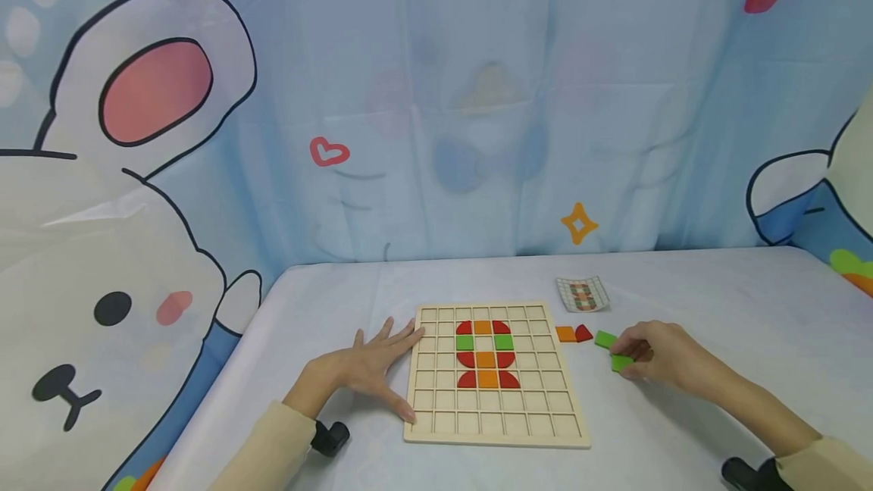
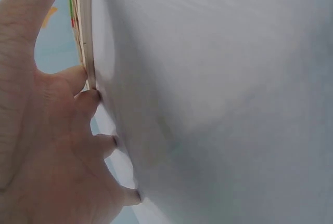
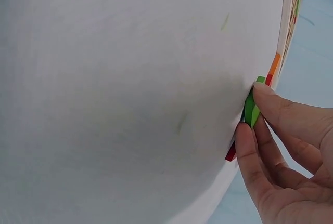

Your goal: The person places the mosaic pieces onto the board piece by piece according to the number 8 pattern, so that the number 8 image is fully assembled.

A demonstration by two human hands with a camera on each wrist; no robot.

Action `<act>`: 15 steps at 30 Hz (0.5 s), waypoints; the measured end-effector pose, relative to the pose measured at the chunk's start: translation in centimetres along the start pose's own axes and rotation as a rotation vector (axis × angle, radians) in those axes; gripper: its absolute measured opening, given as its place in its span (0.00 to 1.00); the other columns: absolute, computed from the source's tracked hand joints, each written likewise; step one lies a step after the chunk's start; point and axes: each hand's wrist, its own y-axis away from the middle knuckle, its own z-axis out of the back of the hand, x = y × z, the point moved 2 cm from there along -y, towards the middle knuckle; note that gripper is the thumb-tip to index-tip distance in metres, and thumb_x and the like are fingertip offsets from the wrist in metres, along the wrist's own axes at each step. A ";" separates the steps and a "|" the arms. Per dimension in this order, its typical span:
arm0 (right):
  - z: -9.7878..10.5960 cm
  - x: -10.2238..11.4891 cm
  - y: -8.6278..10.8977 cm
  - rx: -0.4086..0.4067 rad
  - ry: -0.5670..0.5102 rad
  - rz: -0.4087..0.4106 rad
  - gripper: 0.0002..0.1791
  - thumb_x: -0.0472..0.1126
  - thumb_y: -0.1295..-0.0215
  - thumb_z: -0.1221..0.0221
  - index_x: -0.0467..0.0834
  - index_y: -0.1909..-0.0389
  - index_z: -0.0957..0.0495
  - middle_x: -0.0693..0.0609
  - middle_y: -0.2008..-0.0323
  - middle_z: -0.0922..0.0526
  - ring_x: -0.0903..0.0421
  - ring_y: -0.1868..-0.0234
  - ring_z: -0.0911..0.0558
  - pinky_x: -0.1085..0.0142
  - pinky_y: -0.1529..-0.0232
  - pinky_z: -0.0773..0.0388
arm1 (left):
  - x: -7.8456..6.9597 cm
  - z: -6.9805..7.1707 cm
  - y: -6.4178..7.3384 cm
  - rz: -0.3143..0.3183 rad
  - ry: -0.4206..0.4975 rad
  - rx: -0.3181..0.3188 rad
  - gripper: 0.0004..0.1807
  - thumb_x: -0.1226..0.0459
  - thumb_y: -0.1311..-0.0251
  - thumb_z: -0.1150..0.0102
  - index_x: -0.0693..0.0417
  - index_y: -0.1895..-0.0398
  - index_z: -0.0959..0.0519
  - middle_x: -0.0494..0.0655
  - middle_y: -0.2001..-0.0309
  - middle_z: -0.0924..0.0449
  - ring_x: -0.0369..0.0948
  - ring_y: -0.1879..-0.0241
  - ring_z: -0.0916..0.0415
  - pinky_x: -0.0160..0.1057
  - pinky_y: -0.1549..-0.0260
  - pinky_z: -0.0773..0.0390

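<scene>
A wooden grid board (image 1: 501,424) lies on the table, with red, orange and green tiles set in its upper middle cells. Spread along its left edge, my left hand (image 1: 368,367) touches the side with thumb and a fingertip; the left wrist view shows that hand (image 2: 57,141) against the board's rim (image 2: 85,26). To the right of the board, my right hand (image 1: 671,358) pinches a green tile (image 1: 621,363) low over the cloth. Another green tile (image 1: 604,339) is beside its fingertips. In the right wrist view the green pieces (image 3: 250,108) overlap between thumb and finger.
An orange tile (image 1: 565,334) and a red rounded tile (image 1: 583,333) lie just right of the board. Behind them is a small pattern card (image 1: 592,294). A dark red piece (image 3: 230,154) shows past the right fingers. A printed blue curtain (image 1: 464,173) hangs behind the table.
</scene>
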 end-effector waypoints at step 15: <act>0.0 1.4 0.4 -0.067 -0.043 0.127 0.12 0.27 0.49 0.24 0.39 0.63 0.09 0.56 0.68 0.14 0.61 0.69 0.26 0.71 0.70 0.25 | 0.0 -0.1 0.1 0.015 0.009 -0.014 0.72 0.38 0.53 0.19 0.43 0.13 0.58 0.49 0.14 0.67 0.53 0.16 0.74 0.73 0.26 0.68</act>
